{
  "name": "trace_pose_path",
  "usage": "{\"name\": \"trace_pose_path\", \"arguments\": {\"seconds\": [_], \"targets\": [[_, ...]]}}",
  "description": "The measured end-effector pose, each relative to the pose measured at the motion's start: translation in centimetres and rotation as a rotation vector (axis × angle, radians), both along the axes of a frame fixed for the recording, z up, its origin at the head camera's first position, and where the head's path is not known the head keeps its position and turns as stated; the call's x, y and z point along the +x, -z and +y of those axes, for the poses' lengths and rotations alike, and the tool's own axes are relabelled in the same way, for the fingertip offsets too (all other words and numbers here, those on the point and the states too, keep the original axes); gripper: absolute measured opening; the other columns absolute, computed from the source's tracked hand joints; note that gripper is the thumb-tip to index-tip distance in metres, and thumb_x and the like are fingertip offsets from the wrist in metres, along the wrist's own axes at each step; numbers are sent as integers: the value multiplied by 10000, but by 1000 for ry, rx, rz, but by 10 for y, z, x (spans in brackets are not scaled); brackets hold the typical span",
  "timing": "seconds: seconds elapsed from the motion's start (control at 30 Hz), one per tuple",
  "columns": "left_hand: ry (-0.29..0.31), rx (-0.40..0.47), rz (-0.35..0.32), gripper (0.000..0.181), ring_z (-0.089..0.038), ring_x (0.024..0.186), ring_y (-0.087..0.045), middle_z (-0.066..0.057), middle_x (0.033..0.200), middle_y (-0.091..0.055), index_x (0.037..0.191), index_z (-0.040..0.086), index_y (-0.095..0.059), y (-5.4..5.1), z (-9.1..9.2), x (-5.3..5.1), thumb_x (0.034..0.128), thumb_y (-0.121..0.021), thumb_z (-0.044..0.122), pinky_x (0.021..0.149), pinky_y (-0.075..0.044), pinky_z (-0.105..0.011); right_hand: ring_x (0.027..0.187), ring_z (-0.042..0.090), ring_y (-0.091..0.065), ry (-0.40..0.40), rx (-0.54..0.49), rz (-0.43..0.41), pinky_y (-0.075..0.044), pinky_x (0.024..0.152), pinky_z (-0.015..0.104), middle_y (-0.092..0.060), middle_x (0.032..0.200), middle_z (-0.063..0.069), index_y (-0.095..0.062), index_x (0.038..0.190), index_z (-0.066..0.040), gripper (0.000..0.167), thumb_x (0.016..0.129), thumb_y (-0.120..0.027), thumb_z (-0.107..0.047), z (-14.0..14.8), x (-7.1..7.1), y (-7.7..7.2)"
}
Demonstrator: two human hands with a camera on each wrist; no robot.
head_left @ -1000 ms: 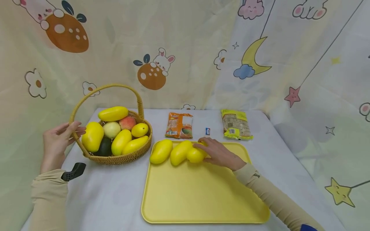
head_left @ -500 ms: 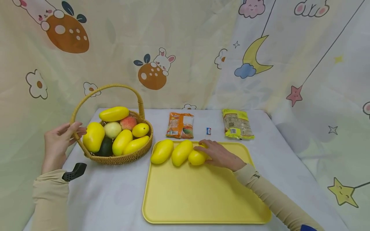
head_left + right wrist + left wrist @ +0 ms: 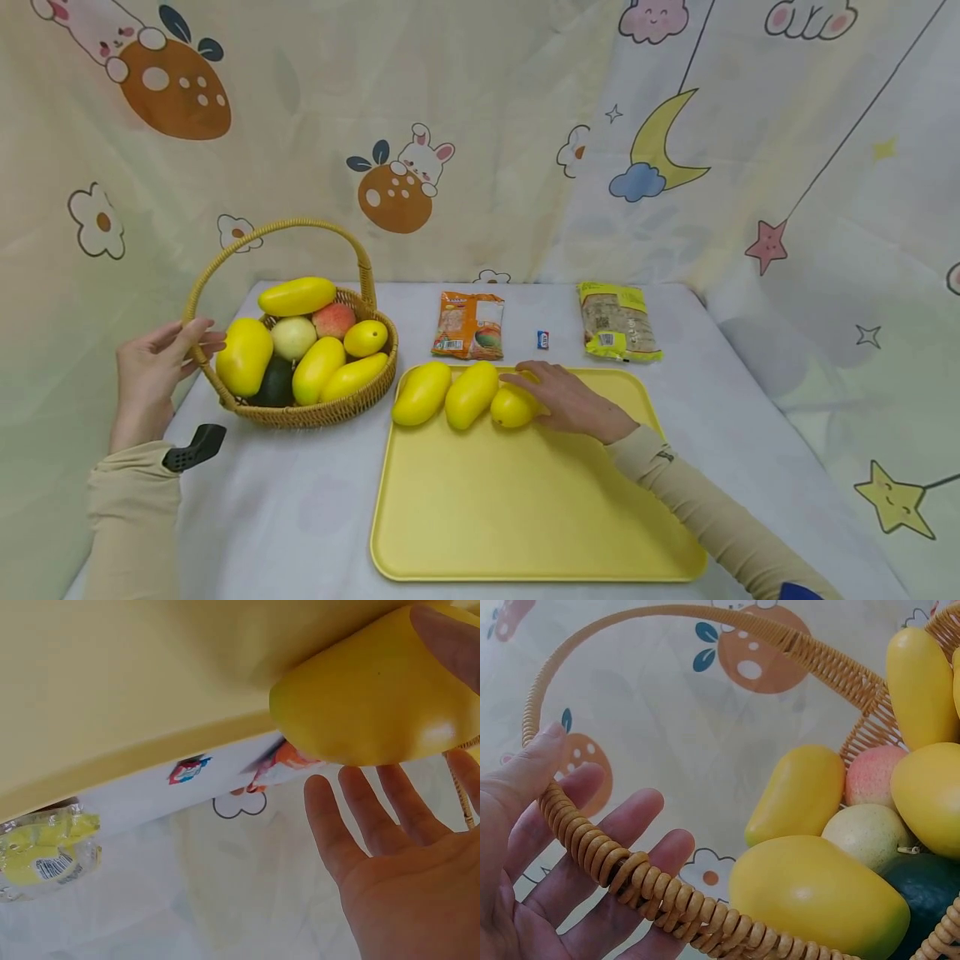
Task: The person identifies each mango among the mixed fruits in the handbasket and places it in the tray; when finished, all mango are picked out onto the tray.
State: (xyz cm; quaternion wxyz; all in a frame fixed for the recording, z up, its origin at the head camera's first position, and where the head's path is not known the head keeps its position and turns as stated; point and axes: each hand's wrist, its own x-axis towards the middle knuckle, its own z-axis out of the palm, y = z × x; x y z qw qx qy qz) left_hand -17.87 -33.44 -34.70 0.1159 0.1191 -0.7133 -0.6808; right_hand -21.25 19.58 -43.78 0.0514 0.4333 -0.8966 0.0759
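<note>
1. We see the left grip (image 3: 161, 371) lightly holding the basket (image 3: 318, 415) low on its handle, thumb on one side, spread fingers on the other
2. Just right of that grip, inside the basket, we see a big mango (image 3: 245, 357), then a dark fruit (image 3: 274, 383), a pale fruit (image 3: 292, 337) and a peach (image 3: 333, 322)
3. Our right grip (image 3: 573, 402) is slack over the near mango (image 3: 513, 407), fingers fairly straight and index tip clear; whether the other tips press we cannot tell
4. That mango lies on the tray (image 3: 540, 500), beneath the right grip; the middle mango (image 3: 472, 396) and end mango (image 3: 422, 393) lie left of it
5. Beyond the right grip, on the tabletop (image 3: 285, 508), we see an orange bag (image 3: 468, 327), a sachet (image 3: 543, 339) and a yellow bag (image 3: 618, 322)
</note>
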Motion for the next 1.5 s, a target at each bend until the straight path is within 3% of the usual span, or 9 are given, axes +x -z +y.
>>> {"name": "trace_pose_path", "arguments": {"seconds": [0.43, 1.0, 1.13, 1.27, 1.5], "targets": [[-7, 0, 1, 385, -11, 741, -666, 132, 802, -732, 1115, 174, -709, 0, 0, 1, 822, -710, 424, 652, -458, -111, 1212, 320, -482, 44, 12, -11, -449, 966, 501, -464, 1354, 163, -373, 1455, -186, 846, 734, -760, 29, 6, -4, -7], [-14, -17, -8, 366, -11, 744, -668, 141, 806, -730, 1100, 188, -709, 0, 0, 0, 825, -703, 430, 655, -458, -111, 1175, 317, -511, 42, 5, 21, -469, 923, 487, -486, 1338, 169, -408, 1429, -143, 761, 757, -732, 9, 1, -9, -18], [-1, 18, 9, 302, -25, 735, -673, 123, 799, -733, 1053, 194, -718, 1, -1, -1, 831, -709, 399, 646, -462, -115, 1162, 321, -524, 29, -2, 58, -471, 921, 483, -495, 1334, 169, -400, 1441, -135, 759, 771, -726, 10, -10, -15, -26], [5, 54, 19, 243, -39, 714, -676, 108, 786, -734, 1004, 193, -722, 2, 0, -1, 835, -716, 367, 632, -463, -122, 1217, 315, -496, -11, -29, 38, -452, 962, 487, -478, 1370, 147, -392, 1453, -178, 745, 806, -720, -9, -28, -20, -35], [1, 40, 19, 234, -34, 719, -668, 131, 773, -726, 1001, 201, -713, 2, 1, -1, 842, -707, 372, 635, -459, -117, 1225, 297, -479, -60, -24, 46, -441, 979, 460, -468, 1384, 134, -408, 1435, -133, 657, 852, -707, -92, -71, -30, -49]]}}
